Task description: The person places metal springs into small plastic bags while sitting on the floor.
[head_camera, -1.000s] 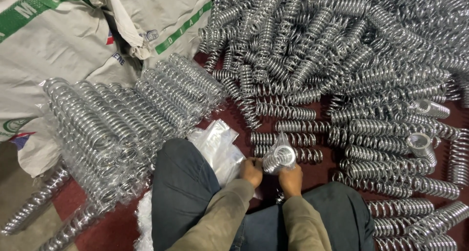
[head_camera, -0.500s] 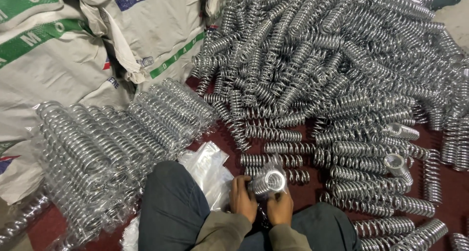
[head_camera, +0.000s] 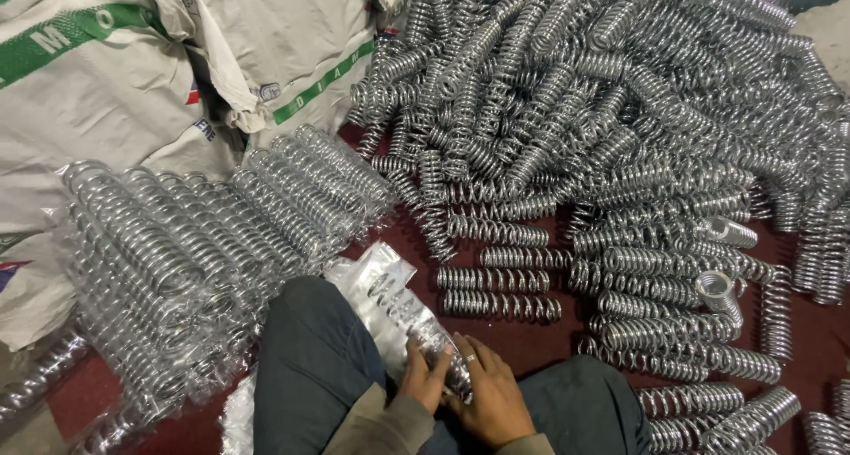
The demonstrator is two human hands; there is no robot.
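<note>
Spring now bagged in clear plastic, shiny, between hands.

Both hands low between the knees, close together: left hand fingers curled, right hand palm down, fingers gripping.

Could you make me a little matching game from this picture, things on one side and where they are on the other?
Things:
1. woven sacks
2. bagged springs
3. loose spring pile
4. spring in clear sleeve

Places:
A. top right, heaped on the dark red floor
B. between the left hand and right hand
C. top left
D. in rows, left of the knee

Pairs: 1-C, 2-D, 3-A, 4-B
</note>
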